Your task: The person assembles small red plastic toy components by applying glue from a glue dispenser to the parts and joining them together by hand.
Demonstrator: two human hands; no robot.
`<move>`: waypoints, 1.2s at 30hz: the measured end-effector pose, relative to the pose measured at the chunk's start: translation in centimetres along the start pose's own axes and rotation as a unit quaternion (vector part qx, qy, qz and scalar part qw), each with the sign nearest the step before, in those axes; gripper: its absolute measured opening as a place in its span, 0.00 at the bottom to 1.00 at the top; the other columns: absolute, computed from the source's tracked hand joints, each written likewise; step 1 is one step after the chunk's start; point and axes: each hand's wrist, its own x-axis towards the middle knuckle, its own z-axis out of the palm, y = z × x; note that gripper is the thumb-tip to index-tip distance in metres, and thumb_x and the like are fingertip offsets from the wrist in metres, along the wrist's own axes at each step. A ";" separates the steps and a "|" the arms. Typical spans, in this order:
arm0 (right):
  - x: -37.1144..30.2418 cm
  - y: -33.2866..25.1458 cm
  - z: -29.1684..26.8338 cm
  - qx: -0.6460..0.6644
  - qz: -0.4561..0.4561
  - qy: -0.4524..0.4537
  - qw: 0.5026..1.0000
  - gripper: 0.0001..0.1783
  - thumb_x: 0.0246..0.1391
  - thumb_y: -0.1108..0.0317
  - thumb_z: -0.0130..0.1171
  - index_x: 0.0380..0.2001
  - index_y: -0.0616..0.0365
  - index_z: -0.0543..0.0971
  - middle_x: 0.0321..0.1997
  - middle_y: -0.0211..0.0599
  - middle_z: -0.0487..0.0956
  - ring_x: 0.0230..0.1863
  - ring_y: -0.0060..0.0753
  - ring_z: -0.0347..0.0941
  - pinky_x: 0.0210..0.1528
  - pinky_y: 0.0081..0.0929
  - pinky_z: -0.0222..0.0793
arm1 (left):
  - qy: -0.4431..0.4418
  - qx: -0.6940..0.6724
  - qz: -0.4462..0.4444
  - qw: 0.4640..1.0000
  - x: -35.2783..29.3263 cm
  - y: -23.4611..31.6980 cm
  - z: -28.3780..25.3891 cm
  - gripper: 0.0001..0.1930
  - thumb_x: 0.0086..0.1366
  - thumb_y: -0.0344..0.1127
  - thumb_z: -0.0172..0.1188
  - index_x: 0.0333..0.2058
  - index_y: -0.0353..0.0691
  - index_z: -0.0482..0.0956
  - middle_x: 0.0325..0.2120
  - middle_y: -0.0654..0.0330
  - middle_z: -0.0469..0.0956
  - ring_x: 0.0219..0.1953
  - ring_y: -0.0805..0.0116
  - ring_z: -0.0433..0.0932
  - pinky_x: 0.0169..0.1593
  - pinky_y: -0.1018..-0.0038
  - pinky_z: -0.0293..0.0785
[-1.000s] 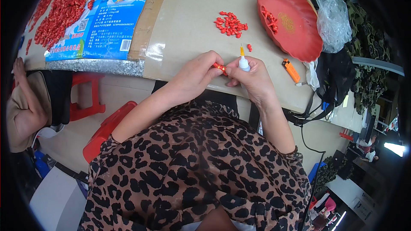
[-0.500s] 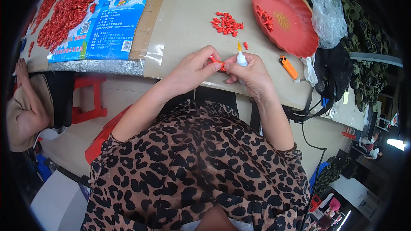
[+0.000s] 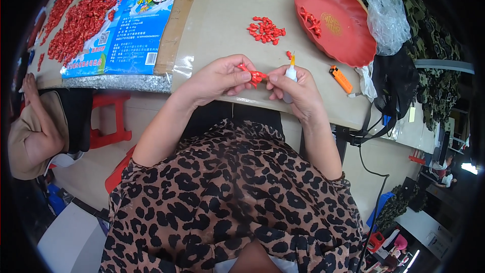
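Over the table's near edge, my left hand [image 3: 217,80] pinches a small glossy red knotted piece [image 3: 256,77] between thumb and fingers. My right hand [image 3: 303,90] is closed around a slim white bottle [image 3: 291,74] with a yellow nozzle and a thin tip pointing up. The right thumb and forefinger are pinched together at the right end of the red piece; whether they grip it is too small to tell. Just beyond the bottle lies a single red piece [image 3: 289,54]. Farther off is a small pile of red pieces [image 3: 266,31].
A red scalloped tray [image 3: 348,45] holding a few red pieces stands at right, by a clear plastic bag [image 3: 385,17]. An orange lighter [image 3: 341,80] lies nearer. At left, a large heap of red pieces [image 3: 83,23] rests beside blue printed cardboard [image 3: 132,35]. Another person's arm [image 3: 43,116] is far left.
My hands have drawn slightly apart, and more of the red piece shows between them. The bottle has shifted right and now leans to the right.
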 end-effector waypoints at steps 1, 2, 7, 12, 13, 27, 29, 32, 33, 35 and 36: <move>0.0 0.1 0.0 0.003 -0.003 -0.001 1.000 0.07 0.43 0.70 0.57 0.25 0.63 0.74 0.22 0.34 0.74 0.20 0.17 0.67 0.23 0.14 0.65 | -0.017 -0.041 0.016 0.999 0.1 -0.1 -0.2 0.09 0.59 0.35 0.50 0.34 0.37 0.66 0.25 0.62 0.71 0.20 0.83 0.64 0.21 0.88 0.58; -0.1 0.2 0.1 0.000 -0.003 0.003 1.000 0.07 0.43 0.70 0.57 0.25 0.63 0.74 0.22 0.33 0.74 0.20 0.17 0.67 0.23 0.14 0.64 | -0.017 -0.037 0.015 0.999 0.1 0.0 -0.2 0.09 0.59 0.35 0.50 0.34 0.37 0.66 0.25 0.62 0.71 0.20 0.83 0.64 0.21 0.88 0.58; -0.4 0.5 0.3 -0.005 -0.015 0.012 1.000 0.07 0.43 0.69 0.57 0.25 0.63 0.74 0.22 0.33 0.74 0.21 0.18 0.68 0.23 0.14 0.64 | -0.027 -0.072 0.013 0.997 0.2 0.0 -0.3 0.10 0.58 0.35 0.51 0.34 0.35 0.65 0.26 0.59 0.71 0.21 0.82 0.65 0.22 0.87 0.58; -0.4 0.5 0.1 0.000 -0.021 0.012 1.000 0.07 0.43 0.70 0.57 0.25 0.63 0.74 0.21 0.32 0.73 0.21 0.17 0.68 0.23 0.14 0.64 | -0.005 -0.081 0.010 0.997 0.1 -0.1 -0.3 0.10 0.58 0.35 0.52 0.34 0.36 0.65 0.27 0.58 0.72 0.20 0.81 0.65 0.22 0.86 0.59; -0.4 0.6 0.0 0.000 -0.025 0.010 1.000 0.07 0.43 0.70 0.57 0.25 0.63 0.74 0.21 0.32 0.73 0.21 0.17 0.68 0.23 0.14 0.64 | -0.008 -0.091 0.015 0.996 0.2 0.0 -0.2 0.10 0.58 0.35 0.52 0.34 0.36 0.65 0.27 0.58 0.72 0.20 0.80 0.65 0.22 0.86 0.60; -0.7 2.1 -0.2 -0.006 -0.077 0.036 0.996 0.07 0.43 0.71 0.56 0.25 0.63 0.72 0.20 0.31 0.72 0.19 0.17 0.66 0.22 0.15 0.64 | 0.166 0.439 0.319 0.823 11.9 5.7 3.2 0.09 0.50 0.37 0.57 0.26 0.37 0.74 0.26 0.53 0.72 0.30 0.61 0.71 0.36 0.71 0.66; -1.1 2.2 -0.5 0.001 -0.070 0.073 0.995 0.06 0.44 0.72 0.55 0.24 0.64 0.72 0.20 0.33 0.71 0.19 0.19 0.66 0.23 0.16 0.65 | 0.182 0.548 0.340 0.742 14.6 5.4 3.6 0.10 0.48 0.38 0.58 0.26 0.38 0.75 0.26 0.52 0.71 0.33 0.57 0.69 0.40 0.68 0.65; -1.1 1.7 0.1 0.012 -0.075 0.079 0.994 0.03 0.43 0.74 0.53 0.21 0.63 0.70 0.18 0.34 0.70 0.17 0.21 0.65 0.21 0.18 0.64 | 0.199 0.608 0.299 0.708 15.1 4.9 3.8 0.10 0.47 0.38 0.58 0.26 0.39 0.75 0.26 0.53 0.70 0.35 0.56 0.68 0.40 0.67 0.65; -1.2 1.7 0.0 0.021 -0.074 0.083 0.994 0.03 0.43 0.75 0.53 0.21 0.62 0.70 0.18 0.34 0.70 0.17 0.21 0.65 0.21 0.18 0.64 | 0.188 0.619 0.281 0.709 15.1 5.1 3.8 0.09 0.48 0.39 0.58 0.25 0.39 0.76 0.27 0.52 0.70 0.37 0.54 0.67 0.41 0.66 0.65; -1.0 1.5 -0.1 0.027 -0.072 0.070 0.995 0.03 0.43 0.75 0.53 0.21 0.63 0.70 0.18 0.34 0.71 0.17 0.21 0.65 0.21 0.18 0.64 | 0.200 0.569 0.299 0.740 14.4 5.6 2.8 0.09 0.48 0.39 0.58 0.24 0.39 0.76 0.26 0.53 0.70 0.36 0.55 0.68 0.40 0.67 0.65; -1.0 1.5 -0.2 0.036 -0.071 0.063 0.995 0.03 0.44 0.75 0.53 0.21 0.63 0.70 0.18 0.34 0.71 0.17 0.21 0.65 0.21 0.19 0.64 | 0.205 0.516 0.315 0.770 13.7 5.8 2.3 0.09 0.48 0.38 0.58 0.24 0.38 0.75 0.26 0.53 0.70 0.35 0.56 0.68 0.40 0.67 0.65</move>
